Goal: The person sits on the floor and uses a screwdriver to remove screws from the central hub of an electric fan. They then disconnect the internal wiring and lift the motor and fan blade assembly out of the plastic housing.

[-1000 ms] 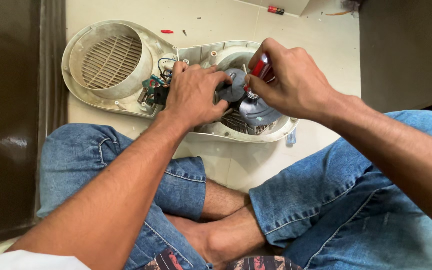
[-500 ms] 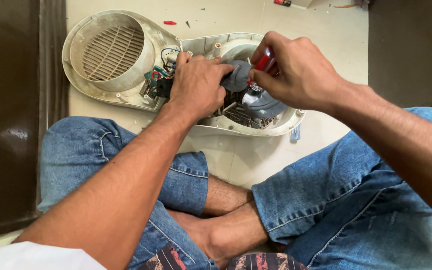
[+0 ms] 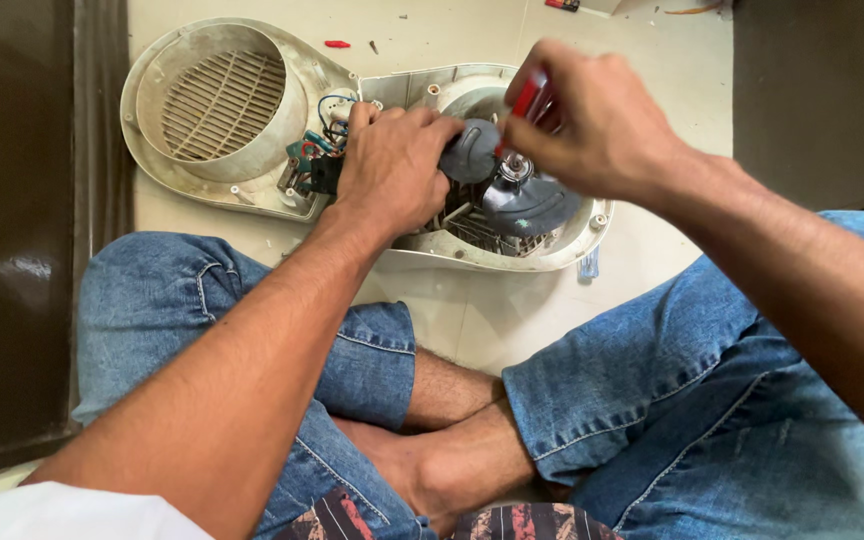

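An opened cream plastic appliance housing (image 3: 592,235) lies on the floor in front of my crossed legs. Inside it sits a grey fan (image 3: 527,205) with a metal hub. My left hand (image 3: 392,165) rests in the housing and grips one grey fan blade (image 3: 470,150). My right hand (image 3: 597,125) is closed around a red-handled screwdriver (image 3: 530,98), raised just above the fan hub and blurred by motion. Coloured wires and a small switch part (image 3: 314,160) show left of my left hand.
The detached cream front cover with a round grille (image 3: 217,105) lies at the left, touching the housing. A small red bit (image 3: 336,44) and a screw lie on the tiled floor behind. Dark furniture stands at far left and top right.
My right hand has lifted the screwdriver slightly up off the fan hub, so the hub now shows. The left hand keeps its hold on the blade.
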